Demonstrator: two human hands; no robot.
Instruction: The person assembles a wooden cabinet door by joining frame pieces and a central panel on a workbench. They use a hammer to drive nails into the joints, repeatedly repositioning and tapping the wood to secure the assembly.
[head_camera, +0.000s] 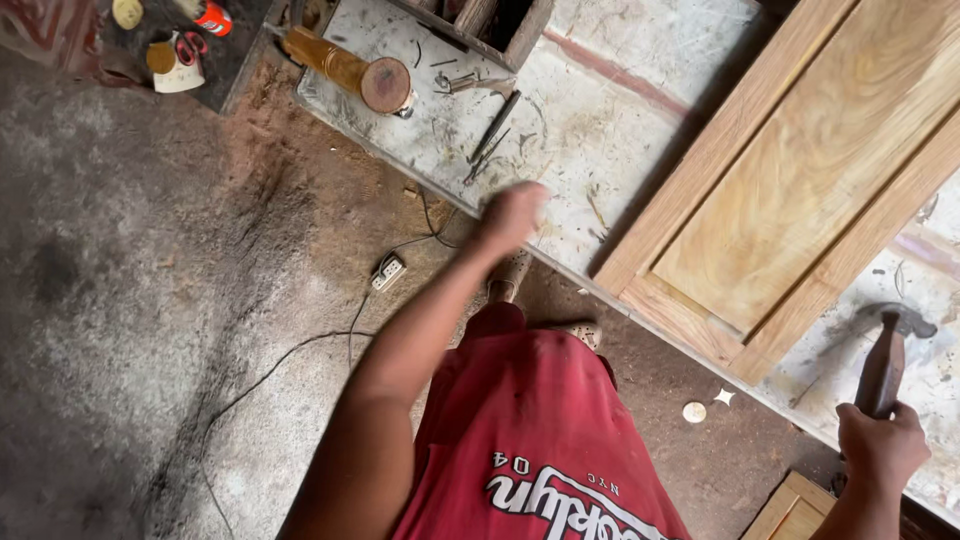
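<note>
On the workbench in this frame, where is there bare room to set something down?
Bare bench top lies between the scattered metal tools and the wooden door panel. It is crowded by the wooden cylinder; the right hand holds a hammer.

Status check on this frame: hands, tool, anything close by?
Right hand grips hammer over workbench. Left hand blurred, closed, empty, near bench edge. Wooden door panel lies beside hammer.
</note>
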